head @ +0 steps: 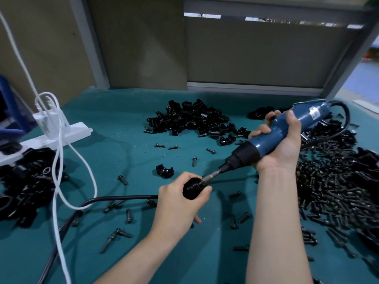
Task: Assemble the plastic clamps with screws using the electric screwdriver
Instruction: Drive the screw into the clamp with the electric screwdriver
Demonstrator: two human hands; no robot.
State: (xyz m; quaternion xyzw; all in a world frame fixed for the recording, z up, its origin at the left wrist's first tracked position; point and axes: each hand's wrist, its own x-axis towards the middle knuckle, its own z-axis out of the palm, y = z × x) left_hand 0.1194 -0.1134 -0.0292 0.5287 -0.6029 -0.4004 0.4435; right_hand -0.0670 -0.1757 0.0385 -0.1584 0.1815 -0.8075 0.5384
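Benchtop (127, 111) stock surrounds us: screw heap (338, 191) on the right, loose clamp halves (190, 119) piled at the back. Our right hand (281, 144) wraps the electric screwdriver (259, 145), fingers curled round its blue barrel, with the tool angled down-left. Our left hand (178, 203) grips the clamp (190, 190) at front centre, thumb and fingers closed round it. The bit (213, 174) meets the clamp; the screw seems hidden there. We should align bit with screw, brace the clamp against twisting and press steadily.
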